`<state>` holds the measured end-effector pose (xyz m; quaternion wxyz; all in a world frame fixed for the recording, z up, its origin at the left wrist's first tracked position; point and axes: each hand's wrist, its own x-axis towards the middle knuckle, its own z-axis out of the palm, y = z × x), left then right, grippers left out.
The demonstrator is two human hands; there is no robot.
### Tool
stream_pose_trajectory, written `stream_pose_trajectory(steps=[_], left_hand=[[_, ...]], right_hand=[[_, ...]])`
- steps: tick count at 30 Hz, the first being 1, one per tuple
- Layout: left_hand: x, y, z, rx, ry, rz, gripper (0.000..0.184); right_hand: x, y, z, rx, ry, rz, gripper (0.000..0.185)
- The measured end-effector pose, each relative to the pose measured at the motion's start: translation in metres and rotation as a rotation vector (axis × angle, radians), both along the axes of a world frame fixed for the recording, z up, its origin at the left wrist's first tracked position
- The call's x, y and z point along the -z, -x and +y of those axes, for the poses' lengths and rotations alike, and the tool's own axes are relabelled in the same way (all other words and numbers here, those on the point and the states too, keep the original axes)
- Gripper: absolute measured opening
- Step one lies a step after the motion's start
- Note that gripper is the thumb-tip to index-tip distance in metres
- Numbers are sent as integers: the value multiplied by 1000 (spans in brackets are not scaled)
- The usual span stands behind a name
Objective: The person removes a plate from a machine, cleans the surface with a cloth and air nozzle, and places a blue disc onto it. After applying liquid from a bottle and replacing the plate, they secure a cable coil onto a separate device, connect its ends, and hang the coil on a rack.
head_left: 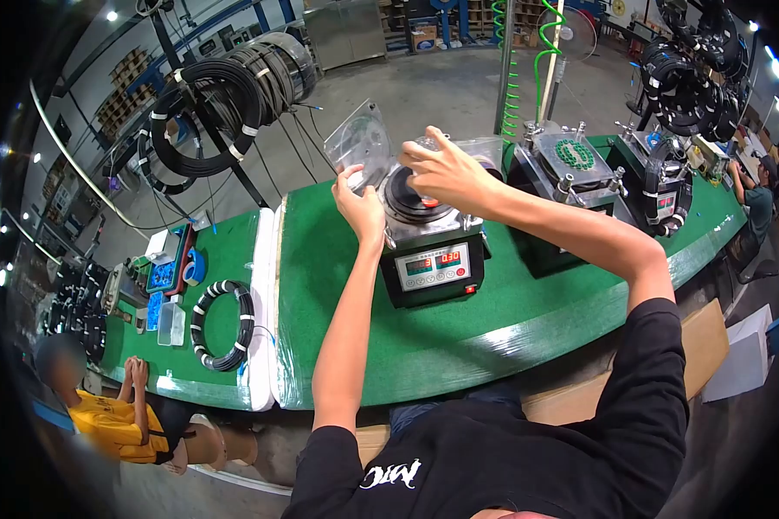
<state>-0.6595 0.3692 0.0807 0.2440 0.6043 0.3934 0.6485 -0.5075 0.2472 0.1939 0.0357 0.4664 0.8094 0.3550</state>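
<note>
A machine with a lit red number display (433,266) stands on the green table, with a round black plate (402,195) on its top. My left hand (361,203) is closed on the lower edge of a clear, tilted cover (361,143) at the machine's left side. Above the round plate, my right hand (448,176) has its fingers curled round a clear object that I cannot make out; a small orange-red spot shows below the hand.
Right of the machine stand a second machine with a ring of green parts (574,154) and a third with black cable. A cable coil (222,325) and blue trays (162,273) lie left. A person in yellow (117,424) sits left, another person (757,203) far right.
</note>
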Motion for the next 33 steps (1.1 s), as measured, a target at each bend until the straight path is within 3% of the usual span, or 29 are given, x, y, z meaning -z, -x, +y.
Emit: stream_pose_trajectory(steps=[7, 11, 13, 16, 17, 21, 23, 27, 29, 33], left_hand=[[-3, 3, 0, -23, 1, 47, 46], [-2, 3, -1, -47, -32, 67, 45], [0, 3, 1, -43, -37, 61, 45], [6, 5, 9, 25, -20, 25, 43], [10, 4, 14, 35, -37, 18, 42], [16, 2, 21, 43, 23, -51, 43], [13, 3, 16, 82, 12, -71, 44], [11, 3, 14, 112, 17, -89, 44], [3, 5, 5, 120, 70, -70, 45], [9, 5, 3, 141, 85, -273, 48]], right_hand=[[30, -20, 13, 263, -157, 502, 38], [65, -61, -22, 264, -115, 1170, 51], [99, -82, -37, 50, -183, 1493, 59], [139, -92, -88, 192, -19, 1848, 57], [159, -95, -102, 198, -86, 1780, 57], [242, -97, -157, 334, -36, 1972, 56], [272, -90, -181, 346, -103, 1891, 56], [294, -67, -218, 405, -95, 2115, 56], [308, -57, -231, 454, -85, 2034, 56], [335, -50, -238, 357, -110, 2089, 61]])
